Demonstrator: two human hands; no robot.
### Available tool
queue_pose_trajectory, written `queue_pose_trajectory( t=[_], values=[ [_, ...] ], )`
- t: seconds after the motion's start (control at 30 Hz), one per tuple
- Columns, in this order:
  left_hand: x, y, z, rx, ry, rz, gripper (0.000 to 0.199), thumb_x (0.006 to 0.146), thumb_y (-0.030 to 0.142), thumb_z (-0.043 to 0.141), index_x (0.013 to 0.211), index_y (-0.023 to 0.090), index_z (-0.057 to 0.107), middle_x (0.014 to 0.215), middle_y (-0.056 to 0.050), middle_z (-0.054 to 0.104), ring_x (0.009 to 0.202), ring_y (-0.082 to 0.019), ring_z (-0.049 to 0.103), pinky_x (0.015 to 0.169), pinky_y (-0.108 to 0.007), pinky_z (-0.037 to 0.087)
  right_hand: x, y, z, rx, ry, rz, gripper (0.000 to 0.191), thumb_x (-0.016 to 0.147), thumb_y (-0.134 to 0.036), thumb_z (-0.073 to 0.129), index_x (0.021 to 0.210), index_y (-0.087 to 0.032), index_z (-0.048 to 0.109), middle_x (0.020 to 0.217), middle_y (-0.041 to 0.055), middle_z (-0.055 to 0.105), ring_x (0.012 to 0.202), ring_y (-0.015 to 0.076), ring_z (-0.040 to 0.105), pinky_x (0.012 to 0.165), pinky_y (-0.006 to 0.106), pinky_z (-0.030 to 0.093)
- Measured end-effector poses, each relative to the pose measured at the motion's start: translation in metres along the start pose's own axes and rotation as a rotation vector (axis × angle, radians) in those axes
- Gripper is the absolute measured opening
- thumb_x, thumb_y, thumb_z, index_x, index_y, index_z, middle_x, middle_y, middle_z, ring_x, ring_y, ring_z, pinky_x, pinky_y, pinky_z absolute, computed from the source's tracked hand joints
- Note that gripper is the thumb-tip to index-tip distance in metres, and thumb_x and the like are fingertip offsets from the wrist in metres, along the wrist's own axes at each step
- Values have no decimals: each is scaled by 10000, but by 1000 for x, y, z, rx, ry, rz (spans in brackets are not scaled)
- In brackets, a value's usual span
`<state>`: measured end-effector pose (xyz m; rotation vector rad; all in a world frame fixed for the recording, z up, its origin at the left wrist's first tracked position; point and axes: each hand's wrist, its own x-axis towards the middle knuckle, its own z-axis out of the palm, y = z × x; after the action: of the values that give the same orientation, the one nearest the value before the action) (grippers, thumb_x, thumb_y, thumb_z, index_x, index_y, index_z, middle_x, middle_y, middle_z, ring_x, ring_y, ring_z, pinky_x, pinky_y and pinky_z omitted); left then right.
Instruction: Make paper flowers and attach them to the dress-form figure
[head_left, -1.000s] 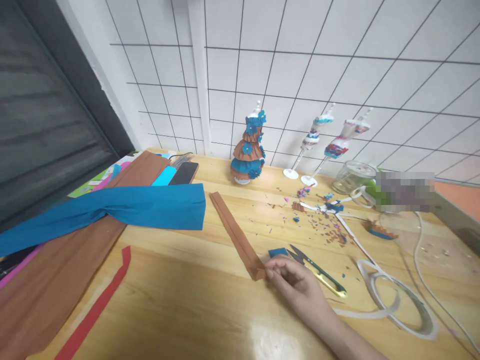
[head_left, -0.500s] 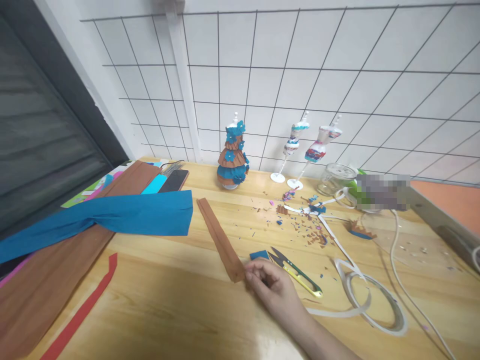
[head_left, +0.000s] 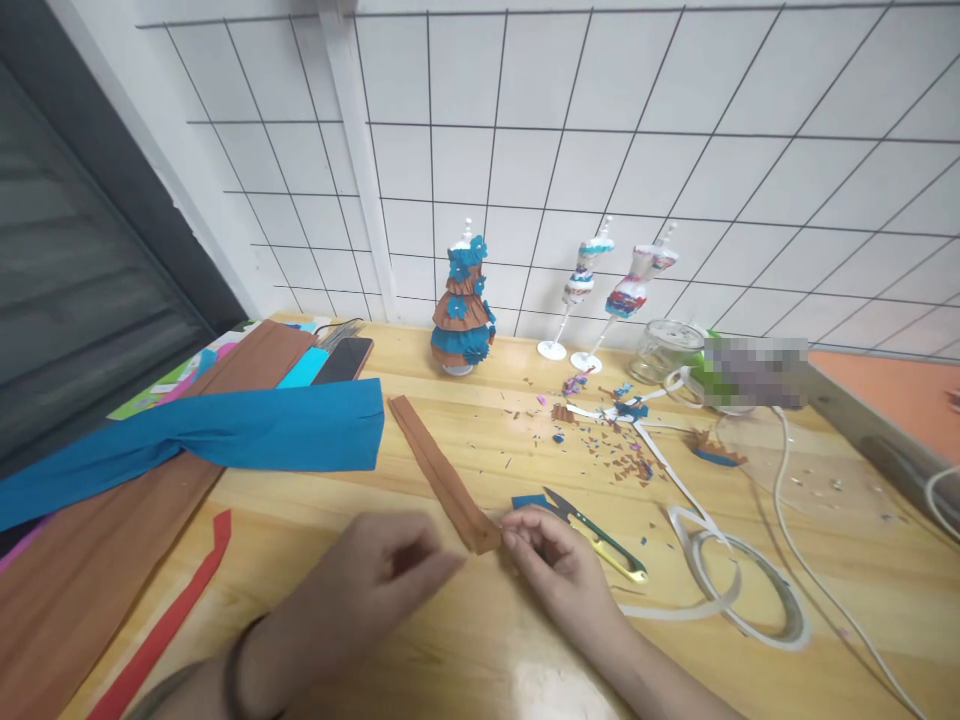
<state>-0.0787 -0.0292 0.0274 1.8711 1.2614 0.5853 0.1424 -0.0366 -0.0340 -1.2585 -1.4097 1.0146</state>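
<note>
A folded brown paper strip lies slantwise on the wooden table, its near end pinched in the fingertips of my right hand. My left hand, with a dark band at the wrist, hovers left of that end, slightly blurred. Its fingers are curled but apart, holding nothing. Just behind my right hand are thread snips with green and yellow handles and a small blue paper piece. A mannequin in a tiered blue and brown dress with blue flowers stands at the back.
Blue crepe paper crosses brown sheets at left, near a red strip and a phone. Two small mannequins and a glass jar stand behind paper scraps. At right lie a tape roll and a cable.
My left hand has come into view from the lower left. My right hand has shifted slightly right, drawing the near end of the brown strip with it.
</note>
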Motion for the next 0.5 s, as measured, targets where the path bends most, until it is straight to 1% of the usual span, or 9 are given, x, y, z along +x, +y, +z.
queue_pose_trajectory(
  t=[0.03,0.07,0.1,0.13,0.17,0.23,0.33,0.4,0.5],
  values=[
    [18,8,7,2,5,26,201,804,313,534,685,161,589,675,16,606,638,-129,561,598,-231,465,0,0,0,9,30,8,186,812,-345,543,834,-178,621,659,6,529,564,125,493,529,240,419],
    [33,15,15,2,33,77,142,798,290,540,760,167,599,740,2,623,692,-137,569,641,-241,467,-1,0,-1,18,60,15,180,810,-343,548,843,-181,619,661,8,536,562,126,495,537,244,425],
    [44,18,23,3,99,142,134,776,275,567,853,170,599,818,-18,632,752,-149,572,699,-260,464,-1,1,-1,27,86,21,175,807,-340,555,857,-184,616,657,7,539,556,127,495,541,247,430],
    [51,19,31,5,149,179,179,758,267,590,909,170,593,886,-40,632,809,-165,568,746,-281,458,-2,2,-1,35,103,25,172,805,-336,560,872,-187,614,652,5,541,551,127,496,542,249,433],
    [55,17,38,2,157,216,195,758,262,592,930,171,590,927,-54,629,854,-175,560,770,-291,451,-2,3,-1,40,113,28,169,804,-332,564,885,-191,612,651,6,545,550,129,501,542,250,437],
    [56,11,48,-17,158,261,175,776,237,572,938,176,593,913,-55,638,859,-175,556,788,-299,441,-2,5,-1,39,106,29,167,808,-320,563,914,-199,608,677,17,565,570,138,522,548,254,450],
    [51,3,53,-56,96,290,138,790,182,542,908,185,613,844,-34,658,800,-159,565,770,-289,438,-3,6,-1,-3,67,-5,140,820,-288,552,927,-214,605,716,30,583,624,151,551,571,258,469],
    [50,3,53,-89,79,262,144,782,143,527,873,186,631,825,-29,667,782,-153,575,746,-273,443,-3,6,-1,-38,48,-45,121,826,-269,545,918,-223,609,746,37,591,661,156,563,596,258,477],
    [52,5,54,-175,106,170,166,757,100,515,839,174,640,797,-26,670,751,-136,596,692,-231,461,-4,3,-2,-58,43,-63,116,828,-261,541,915,-217,604,780,48,600,689,160,571,615,259,484]
  ],
)
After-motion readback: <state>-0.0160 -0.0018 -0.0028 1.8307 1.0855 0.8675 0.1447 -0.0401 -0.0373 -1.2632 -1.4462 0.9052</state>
